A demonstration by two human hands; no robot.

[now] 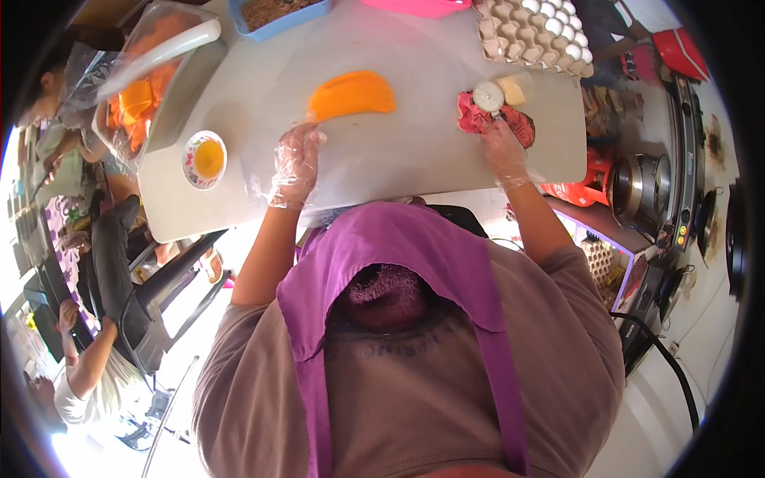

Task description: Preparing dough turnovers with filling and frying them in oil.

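Note:
A flat half-round sheet of orange dough (352,95) lies on a clear plastic sheet over the table. My left hand (297,158), in a clear plastic glove, is at the dough's lower left end; whether its fingertips grip the dough or the plastic cannot be told. My right hand (504,146), gloved too, is closed on the handle of a round pastry cutter wheel (489,97). The wheel is over a crumpled red and pink wrapper (472,113), beside a pale yellow block (513,89), possibly butter or margarine.
A patterned bowl of yellow liquid (208,160) stands left, near a clear bin of orange dough (170,101) with a white handle across it. Behind are a blue tub of brown filling (251,30), a pink container (418,5) and an egg tray (508,42). People are at the left.

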